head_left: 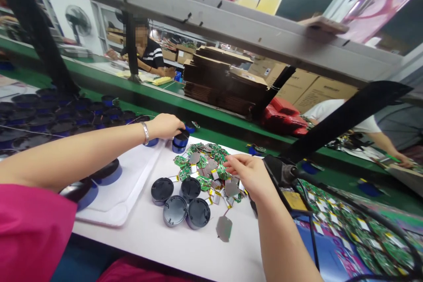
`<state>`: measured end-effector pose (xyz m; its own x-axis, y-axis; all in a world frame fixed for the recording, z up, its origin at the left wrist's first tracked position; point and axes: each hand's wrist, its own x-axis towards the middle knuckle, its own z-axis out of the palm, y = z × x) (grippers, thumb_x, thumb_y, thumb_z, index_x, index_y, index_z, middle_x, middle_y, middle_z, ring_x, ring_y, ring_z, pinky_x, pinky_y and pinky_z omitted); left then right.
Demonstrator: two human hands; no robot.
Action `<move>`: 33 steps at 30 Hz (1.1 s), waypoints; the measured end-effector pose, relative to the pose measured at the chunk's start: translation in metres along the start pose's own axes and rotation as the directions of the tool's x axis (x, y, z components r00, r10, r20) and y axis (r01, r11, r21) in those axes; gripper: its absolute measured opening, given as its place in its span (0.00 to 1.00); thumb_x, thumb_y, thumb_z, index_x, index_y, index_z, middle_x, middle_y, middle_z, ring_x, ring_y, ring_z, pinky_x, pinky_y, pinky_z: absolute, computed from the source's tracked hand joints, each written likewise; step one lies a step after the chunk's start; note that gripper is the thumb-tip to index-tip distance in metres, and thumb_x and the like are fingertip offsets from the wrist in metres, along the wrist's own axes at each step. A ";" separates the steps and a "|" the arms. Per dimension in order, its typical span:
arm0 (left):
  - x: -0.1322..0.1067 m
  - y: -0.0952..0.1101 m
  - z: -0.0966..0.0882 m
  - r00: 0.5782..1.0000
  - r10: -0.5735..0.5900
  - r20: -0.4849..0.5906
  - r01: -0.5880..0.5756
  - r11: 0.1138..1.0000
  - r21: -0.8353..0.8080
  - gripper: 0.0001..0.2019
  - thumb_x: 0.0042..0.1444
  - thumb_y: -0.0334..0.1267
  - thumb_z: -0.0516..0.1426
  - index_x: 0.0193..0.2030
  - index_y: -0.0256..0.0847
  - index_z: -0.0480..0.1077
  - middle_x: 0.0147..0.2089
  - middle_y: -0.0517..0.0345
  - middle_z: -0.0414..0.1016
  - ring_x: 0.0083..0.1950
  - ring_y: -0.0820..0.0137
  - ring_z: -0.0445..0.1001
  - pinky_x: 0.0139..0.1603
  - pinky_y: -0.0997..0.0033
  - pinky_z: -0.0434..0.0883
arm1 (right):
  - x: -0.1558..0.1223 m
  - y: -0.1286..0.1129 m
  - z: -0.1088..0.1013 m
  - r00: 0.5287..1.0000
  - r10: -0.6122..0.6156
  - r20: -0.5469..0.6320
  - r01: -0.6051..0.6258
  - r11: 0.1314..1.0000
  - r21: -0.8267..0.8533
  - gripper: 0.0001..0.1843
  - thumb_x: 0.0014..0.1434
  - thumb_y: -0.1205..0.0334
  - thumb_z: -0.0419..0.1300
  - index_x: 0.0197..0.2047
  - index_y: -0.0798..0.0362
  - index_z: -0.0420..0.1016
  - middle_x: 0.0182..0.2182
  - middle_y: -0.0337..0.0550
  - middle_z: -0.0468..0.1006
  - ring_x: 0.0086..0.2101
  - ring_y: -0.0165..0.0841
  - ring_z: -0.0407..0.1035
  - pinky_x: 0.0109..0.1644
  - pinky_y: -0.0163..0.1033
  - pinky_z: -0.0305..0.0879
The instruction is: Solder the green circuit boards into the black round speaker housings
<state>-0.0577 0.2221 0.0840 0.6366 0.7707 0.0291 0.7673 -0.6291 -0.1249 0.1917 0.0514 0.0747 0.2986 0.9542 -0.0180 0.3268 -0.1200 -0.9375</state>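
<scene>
Clock centre: the heap of circuit boards (206,169) on the white counter (241,251), so every direction reads from there.
Left hand (168,126): at 10 o'clock, fingers bent down over the top of the stacked casings (180,142); can't tell how tight, the hand itself hides the grip.
Right hand (249,174): at 3 o'clock, fingers loosely spread by the heap's edge, nothing clearly held.
Stack tip: I'd pinch the upper casing by its sides and go straight up, otherwise the lower one probably skates.
Heap tip: boards and wires look tangled, so imo tease one out by its rim, no yanking on leads.
Dark cups (181,202): four, bunched at 7 o'clock, open side up; keep sleeves off them.
Stray board (224,229): 5 o'clock, lying apart, probably the easiest pick.
</scene>
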 end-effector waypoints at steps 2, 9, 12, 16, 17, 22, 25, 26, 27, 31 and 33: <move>-0.001 0.001 0.000 1.000 -0.004 0.001 0.004 1.000 0.005 0.20 0.62 0.43 0.51 0.58 0.48 0.74 0.54 0.50 0.79 0.54 0.60 0.75 0.49 0.68 0.70 | -0.014 0.004 -0.007 1.000 -0.007 -0.009 0.007 1.000 0.023 0.24 0.44 0.43 0.68 0.33 0.57 0.81 0.28 0.49 0.82 0.28 0.34 0.74 0.33 0.37 0.70; -0.006 0.005 -0.012 1.000 -0.015 0.024 0.015 1.000 0.016 0.26 0.58 0.41 0.54 0.63 0.42 0.68 0.58 0.46 0.76 0.57 0.56 0.73 0.54 0.65 0.69 | -0.065 0.026 -0.025 0.999 0.023 -0.029 -0.020 0.996 0.087 0.29 0.42 0.36 0.70 0.34 0.55 0.82 0.29 0.51 0.82 0.28 0.36 0.75 0.35 0.40 0.73; -0.013 0.011 -0.025 1.000 0.017 0.012 -0.017 1.000 0.023 0.29 0.55 0.37 0.55 0.66 0.39 0.66 0.62 0.45 0.72 0.60 0.56 0.71 0.58 0.64 0.68 | -0.083 0.038 -0.029 0.998 0.053 -0.024 -0.051 0.995 0.082 0.28 0.44 0.36 0.70 0.34 0.55 0.83 0.29 0.51 0.82 0.29 0.35 0.75 0.36 0.39 0.74; -0.021 0.031 -0.031 0.981 0.172 -0.086 -0.171 0.985 0.016 0.25 0.56 0.35 0.54 0.62 0.39 0.70 0.60 0.49 0.72 0.60 0.60 0.70 0.62 0.68 0.65 | -0.099 0.053 -0.034 0.997 0.073 -0.036 -0.069 0.993 0.091 0.27 0.46 0.37 0.69 0.34 0.55 0.83 0.29 0.51 0.82 0.29 0.36 0.75 0.36 0.39 0.74; -0.021 0.038 -0.030 0.975 0.203 -0.090 -0.202 0.979 0.012 0.23 0.57 0.35 0.54 0.60 0.39 0.71 0.58 0.50 0.73 0.59 0.60 0.70 0.62 0.68 0.65 | -0.101 0.056 -0.035 0.996 0.078 -0.046 -0.073 0.993 0.098 0.27 0.46 0.37 0.69 0.34 0.55 0.83 0.29 0.51 0.82 0.29 0.35 0.75 0.36 0.39 0.74; -0.022 0.070 -0.025 0.982 0.183 -0.035 -0.184 0.983 -0.017 0.18 0.59 0.37 0.55 0.55 0.40 0.76 0.56 0.49 0.73 0.56 0.59 0.72 0.56 0.66 0.69 | -0.110 0.067 -0.042 0.991 0.081 -0.110 -0.065 0.987 0.145 0.24 0.47 0.41 0.71 0.34 0.56 0.83 0.29 0.51 0.82 0.28 0.35 0.74 0.35 0.38 0.74; -0.037 0.091 -0.035 0.990 0.143 -0.011 -0.143 0.989 -0.038 0.18 0.59 0.41 0.55 0.54 0.42 0.76 0.53 0.49 0.75 0.54 0.58 0.72 0.53 0.64 0.69 | -0.113 0.072 -0.048 0.971 0.092 -0.220 -0.043 0.975 0.218 0.24 0.44 0.43 0.72 0.34 0.56 0.82 0.27 0.50 0.82 0.25 0.33 0.73 0.30 0.36 0.72; -0.046 0.099 -0.039 0.989 0.145 0.022 -0.144 0.988 -0.051 0.18 0.58 0.44 0.57 0.53 0.43 0.76 0.51 0.50 0.75 0.53 0.57 0.73 0.53 0.64 0.69 | -0.113 0.073 -0.051 0.957 0.104 -0.272 -0.032 0.966 0.258 0.24 0.43 0.44 0.73 0.34 0.57 0.81 0.26 0.50 0.81 0.23 0.32 0.72 0.27 0.36 0.71; -0.056 0.108 -0.042 0.985 0.155 0.074 -0.150 0.986 -0.070 0.19 0.55 0.48 0.60 0.52 0.44 0.76 0.49 0.50 0.76 0.53 0.56 0.73 0.52 0.63 0.69 | -0.113 0.073 -0.053 0.938 0.117 -0.327 -0.014 0.953 0.301 0.24 0.41 0.46 0.74 0.34 0.57 0.81 0.25 0.49 0.81 0.22 0.31 0.71 0.25 0.35 0.70; -0.100 0.144 -0.037 0.934 0.290 0.210 -0.259 0.952 -0.160 0.30 0.39 0.52 0.70 0.50 0.47 0.75 0.51 0.49 0.75 0.53 0.55 0.71 0.51 0.63 0.68 | -0.109 0.072 -0.063 0.852 0.130 -0.507 0.099 0.911 0.400 0.27 0.39 0.50 0.75 0.40 0.56 0.78 0.24 0.46 0.80 0.19 0.29 0.69 0.22 0.34 0.67; -0.115 0.157 -0.023 0.941 0.268 0.205 -0.240 0.959 -0.151 0.32 0.38 0.49 0.71 0.52 0.46 0.74 0.56 0.47 0.72 0.56 0.53 0.68 0.54 0.60 0.67 | -0.109 0.072 -0.062 0.875 0.097 -0.474 0.080 0.937 0.340 0.27 0.39 0.49 0.74 0.39 0.56 0.77 0.23 0.45 0.80 0.19 0.30 0.68 0.22 0.34 0.65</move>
<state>-0.0086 0.0325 0.0839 0.7891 0.5775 -0.2094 0.5944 -0.8039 0.0227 0.2380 -0.0778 0.0310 0.7182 0.6934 0.0583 0.0257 0.0573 -0.9980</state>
